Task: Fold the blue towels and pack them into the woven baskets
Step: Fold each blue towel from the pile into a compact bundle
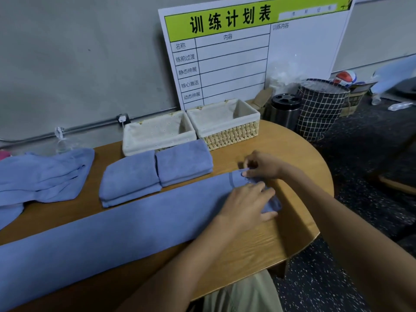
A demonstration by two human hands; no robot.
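Hands work at 3 o'clock: right hand [262, 165] pinches the long towel [126, 221] end, left hand [245, 204] presses flat; 2 folded towels [155, 174] wait before 2 unfilled baskets [191, 128] at 12, unfolded towel [45, 174] at 9.

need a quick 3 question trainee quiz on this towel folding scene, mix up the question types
1. True or false: both cloth-lined woven baskets, the left basket and the right basket, already hold folded towels.
2. How many folded blue towels lie in front of the baskets? A) one B) two C) four
3. Fill in: both hands work at the ____ end of the long blue towel strip.

Key
1. False: both are empty.
2. B: the left folded towel and the right folded towel lie side by side on the round-ended wooden table.
3. Right: the left hand rests on it and the right hand pinches its far corner.
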